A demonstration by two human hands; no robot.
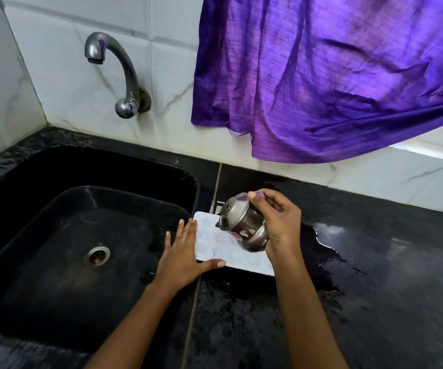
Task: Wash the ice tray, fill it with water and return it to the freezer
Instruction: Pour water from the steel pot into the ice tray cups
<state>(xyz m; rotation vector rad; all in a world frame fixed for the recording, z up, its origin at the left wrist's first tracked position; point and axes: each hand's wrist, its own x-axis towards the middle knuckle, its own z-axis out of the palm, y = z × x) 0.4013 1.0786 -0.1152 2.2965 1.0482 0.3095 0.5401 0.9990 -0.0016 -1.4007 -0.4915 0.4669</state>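
Note:
A white ice tray [215,243] lies flat on the black counter just right of the sink. My left hand [183,257] rests with straight fingers along the tray's left edge, thumb against its near edge. My right hand [279,222] grips a small steel pot [241,225] and tilts it over the tray, mouth pointing down to the left. The pot and my right hand hide the tray's right part.
The black sink [82,235] with its drain [96,255] lies to the left, under a curved metal tap [116,65] on the tiled wall. A purple cloth [335,75] hangs at the upper right. The black counter [388,262] is wet around the tray.

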